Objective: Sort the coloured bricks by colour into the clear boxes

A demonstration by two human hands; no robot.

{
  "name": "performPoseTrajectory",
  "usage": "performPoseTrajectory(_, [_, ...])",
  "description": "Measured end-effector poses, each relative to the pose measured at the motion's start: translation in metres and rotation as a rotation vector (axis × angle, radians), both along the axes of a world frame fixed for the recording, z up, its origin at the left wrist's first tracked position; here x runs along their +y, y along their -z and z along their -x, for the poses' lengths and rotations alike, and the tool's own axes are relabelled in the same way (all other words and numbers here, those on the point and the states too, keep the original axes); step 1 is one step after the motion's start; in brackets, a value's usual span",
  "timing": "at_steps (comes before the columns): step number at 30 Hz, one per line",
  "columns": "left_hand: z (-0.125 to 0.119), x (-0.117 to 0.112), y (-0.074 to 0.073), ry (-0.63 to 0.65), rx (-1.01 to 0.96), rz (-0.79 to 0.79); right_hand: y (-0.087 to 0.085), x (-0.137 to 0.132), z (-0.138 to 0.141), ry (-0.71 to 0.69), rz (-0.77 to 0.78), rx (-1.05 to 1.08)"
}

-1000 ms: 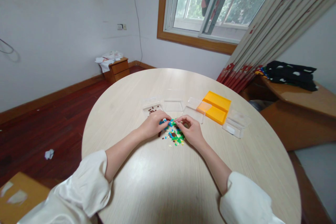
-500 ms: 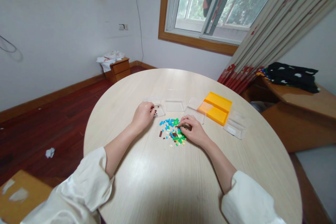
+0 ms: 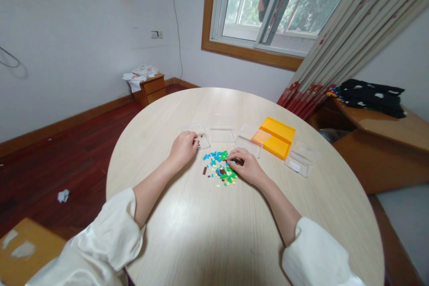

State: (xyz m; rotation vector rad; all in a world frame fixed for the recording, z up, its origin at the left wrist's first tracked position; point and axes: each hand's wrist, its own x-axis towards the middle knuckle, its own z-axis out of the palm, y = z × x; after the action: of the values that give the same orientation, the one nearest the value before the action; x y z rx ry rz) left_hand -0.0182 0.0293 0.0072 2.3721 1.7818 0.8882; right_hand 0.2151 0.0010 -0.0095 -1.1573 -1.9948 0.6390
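Two bare hands, a left hand and a right hand, occupy separate places near the centre of the frame, whereas one second earlier their fingertips nearly meet above the small pieces. The change lies chiefly in the left hand: it is now left of centre, at a clear, shallow, rectangular plastic tray, almost exactly where it is half a second earlier. Its fingers are bent and drawn close together over the tray's left part; whether they grip anything cannot be told. Fewer small brown plastic pieces show in the tray than in the earlier views, though the hand may hide some. The right hand lies just right of centre, thumb and forefinger narrowed beside a loose heap of small blue, green, cream and brown plastic pieces; a hold on one of them cannot be confirmed. A flat, dark brown, rectangular plastic piece, largely covered one second earlier, is in full view at the heap's left side. As judged here, handling is now divided between tray and heap, the heap resting mid-frame on a round, pale, wood-grained table. Right of centre, beyond the right hand, lies a yellow, rectangular plastic case.
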Motion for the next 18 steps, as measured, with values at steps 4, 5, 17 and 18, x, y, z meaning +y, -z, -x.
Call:
performPoseTrajectory(4, [-0.002, -0.001, -0.002, 0.033, -0.053, 0.016, 0.000, 0.000, 0.000, 0.029, -0.004, 0.026])
performPoseTrajectory(5, [-0.003, -0.001, -0.002, 0.061, -0.075, 0.013, 0.000, 0.000, 0.001, 0.052, 0.008, 0.040])
performPoseTrajectory(17, [-0.019, -0.011, 0.005, 0.399, -0.181, 0.008, 0.000, -0.003, 0.005, 0.161, 0.088, 0.140])
performPoseTrajectory(18, [-0.019, -0.012, 0.004, 0.408, -0.191, 0.012, 0.000, -0.003, 0.007, 0.162, 0.091, 0.147])
